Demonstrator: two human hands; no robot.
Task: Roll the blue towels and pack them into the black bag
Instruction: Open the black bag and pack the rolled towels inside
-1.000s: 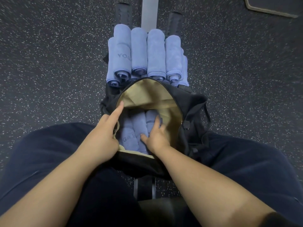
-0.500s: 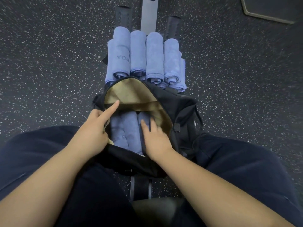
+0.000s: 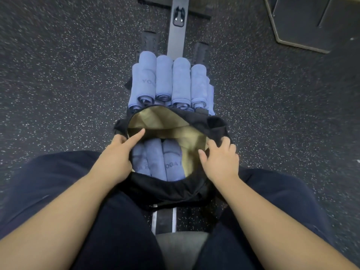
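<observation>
The black bag [image 3: 171,189] with a tan lining sits open between my knees. Three rolled blue towels [image 3: 160,161] lie side by side inside it. My left hand [image 3: 116,154] grips the bag's left rim, its index finger stretched across the opening. My right hand [image 3: 220,157] grips the right rim, thumb inside against the lining. Beyond the bag, several more rolled blue towels [image 3: 171,82] lie in a stack on the bench.
I sit astride a narrow bench with a grey rail [image 3: 178,36] running away from me. Dark speckled rubber floor [image 3: 58,84] lies on both sides. A black mat or plate [image 3: 303,22] sits at the far right. My dark trouser legs flank the bag.
My right hand has come out of the bag, off the packed towels, and taken hold of the right rim. The bag's mouth is now spread wider. My left hand stays on the left rim.
</observation>
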